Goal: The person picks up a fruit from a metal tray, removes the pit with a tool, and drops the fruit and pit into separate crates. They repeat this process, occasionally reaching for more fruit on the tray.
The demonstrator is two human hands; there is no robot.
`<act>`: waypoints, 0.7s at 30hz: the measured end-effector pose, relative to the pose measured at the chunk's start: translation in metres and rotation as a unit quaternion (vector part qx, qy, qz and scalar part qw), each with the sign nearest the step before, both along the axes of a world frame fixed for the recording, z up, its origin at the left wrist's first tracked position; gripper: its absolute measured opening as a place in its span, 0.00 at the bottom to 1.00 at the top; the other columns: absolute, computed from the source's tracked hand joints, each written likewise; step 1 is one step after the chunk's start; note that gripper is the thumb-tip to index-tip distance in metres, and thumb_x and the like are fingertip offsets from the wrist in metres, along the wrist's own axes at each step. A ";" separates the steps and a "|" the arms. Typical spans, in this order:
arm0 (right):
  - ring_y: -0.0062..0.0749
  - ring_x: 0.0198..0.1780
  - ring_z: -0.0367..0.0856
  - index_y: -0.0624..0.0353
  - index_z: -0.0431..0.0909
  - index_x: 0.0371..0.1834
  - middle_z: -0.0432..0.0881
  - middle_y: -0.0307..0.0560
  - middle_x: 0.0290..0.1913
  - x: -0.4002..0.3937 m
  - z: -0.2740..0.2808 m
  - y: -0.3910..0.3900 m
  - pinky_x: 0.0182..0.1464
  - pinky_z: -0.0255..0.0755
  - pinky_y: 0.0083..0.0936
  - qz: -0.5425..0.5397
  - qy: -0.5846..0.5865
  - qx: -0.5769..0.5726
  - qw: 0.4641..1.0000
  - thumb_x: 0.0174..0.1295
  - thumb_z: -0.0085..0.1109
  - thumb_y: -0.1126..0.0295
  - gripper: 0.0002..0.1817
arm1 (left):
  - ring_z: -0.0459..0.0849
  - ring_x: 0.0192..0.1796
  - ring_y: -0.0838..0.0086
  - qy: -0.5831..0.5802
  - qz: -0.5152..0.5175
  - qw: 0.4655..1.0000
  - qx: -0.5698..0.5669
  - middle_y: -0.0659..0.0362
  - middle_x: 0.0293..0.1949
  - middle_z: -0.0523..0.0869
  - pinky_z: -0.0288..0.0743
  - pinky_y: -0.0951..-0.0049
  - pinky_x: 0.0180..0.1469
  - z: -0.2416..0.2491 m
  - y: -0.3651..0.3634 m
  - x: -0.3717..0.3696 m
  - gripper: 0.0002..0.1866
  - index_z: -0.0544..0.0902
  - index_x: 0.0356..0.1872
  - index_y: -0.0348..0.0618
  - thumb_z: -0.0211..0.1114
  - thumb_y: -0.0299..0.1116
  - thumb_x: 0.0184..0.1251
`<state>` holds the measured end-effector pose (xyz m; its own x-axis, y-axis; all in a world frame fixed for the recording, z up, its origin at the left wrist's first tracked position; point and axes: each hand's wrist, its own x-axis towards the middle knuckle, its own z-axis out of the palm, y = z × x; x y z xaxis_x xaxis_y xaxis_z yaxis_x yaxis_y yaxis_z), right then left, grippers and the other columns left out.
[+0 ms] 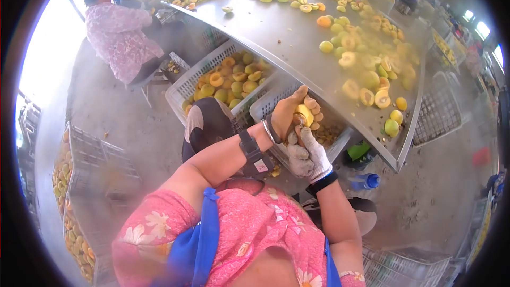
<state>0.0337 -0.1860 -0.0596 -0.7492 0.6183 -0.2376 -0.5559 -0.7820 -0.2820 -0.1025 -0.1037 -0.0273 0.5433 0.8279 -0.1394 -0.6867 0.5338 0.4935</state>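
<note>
My left hand (286,114), with a bracelet at the wrist, is closed around a yellow apricot (304,114). My right hand (309,158) wears a whitish knit glove and meets the fruit from below. Its fingers are curled, with the thumb stretched toward the apricot; whatever they grip is hidden. A small brownish spot shows on the fruit near the thumb, too small to make out. Both hands are above a white crate (340,148) holding brownish scraps, beside the edge of a metal table (265,31).
Halved and whole apricots (380,82) lie on the table. A white crate of apricots (178,97) stands left of my knees. More crates (101,151) are at far left. A blue bottle (365,181) lies on the floor at right. Another person (117,34) sits at upper left.
</note>
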 end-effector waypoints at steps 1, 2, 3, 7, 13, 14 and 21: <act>0.18 0.09 0.51 0.48 0.76 0.46 0.63 0.29 0.19 -0.001 -0.002 0.001 0.11 0.48 0.20 -0.001 0.001 -0.006 1.000 0.75 0.48 0.41 0.22 | 0.81 0.35 0.63 0.013 0.010 1.000 0.000 0.58 0.29 0.81 0.80 0.62 0.34 0.000 0.000 -0.001 0.26 0.78 0.26 0.48 0.52 0.57 0.79; 0.19 0.09 0.52 0.47 0.76 0.45 0.63 0.29 0.19 -0.002 -0.003 0.002 0.12 0.48 0.20 0.001 -0.003 0.007 1.000 0.74 0.48 0.41 0.22 | 0.82 0.35 0.63 0.026 0.019 0.999 0.000 0.58 0.29 0.81 0.81 0.62 0.35 -0.001 0.001 -0.002 0.26 0.78 0.26 0.48 0.52 0.58 0.78; 0.19 0.10 0.52 0.46 0.75 0.45 0.62 0.29 0.19 -0.003 -0.003 0.003 0.12 0.49 0.20 0.002 -0.008 0.019 1.000 0.74 0.49 0.40 0.22 | 0.82 0.36 0.63 0.039 0.029 0.999 0.000 0.58 0.29 0.81 0.81 0.62 0.35 -0.001 0.001 -0.002 0.26 0.78 0.26 0.48 0.52 0.58 0.78; 0.20 0.10 0.53 0.46 0.75 0.45 0.63 0.30 0.20 -0.006 -0.010 0.006 0.12 0.49 0.20 0.005 -0.001 0.043 0.999 0.73 0.49 0.39 0.22 | 0.85 0.37 0.62 0.057 0.051 0.997 -0.013 0.58 0.30 0.82 0.83 0.61 0.36 -0.001 -0.001 -0.004 0.26 0.78 0.27 0.49 0.51 0.58 0.78; 0.18 0.09 0.52 0.51 0.73 0.47 0.63 0.31 0.19 -0.011 -0.005 0.002 0.11 0.50 0.20 -0.041 -0.038 0.095 0.994 0.73 0.50 0.42 0.22 | 0.85 0.38 0.63 0.008 0.057 0.998 -0.016 0.59 0.33 0.83 0.83 0.62 0.39 -0.012 0.008 -0.010 0.27 0.79 0.34 0.47 0.45 0.58 0.81; 0.21 0.11 0.56 0.48 0.74 0.45 0.64 0.31 0.20 -0.010 0.003 0.005 0.13 0.52 0.21 -0.012 -0.013 0.116 0.993 0.71 0.52 0.39 0.23 | 0.85 0.37 0.63 -0.097 0.038 0.994 -0.028 0.59 0.33 0.83 0.83 0.62 0.38 -0.012 0.014 -0.015 0.27 0.79 0.34 0.46 0.44 0.57 0.81; 0.18 0.13 0.60 0.49 0.74 0.45 0.67 0.32 0.22 -0.004 0.023 0.009 0.14 0.55 0.19 -0.121 -0.191 0.110 0.968 0.74 0.52 0.43 0.20 | 0.85 0.35 0.67 0.280 0.321 0.877 0.221 0.53 0.33 0.86 0.83 0.69 0.42 -0.005 0.062 -0.096 0.24 0.81 0.35 0.39 0.47 0.49 0.81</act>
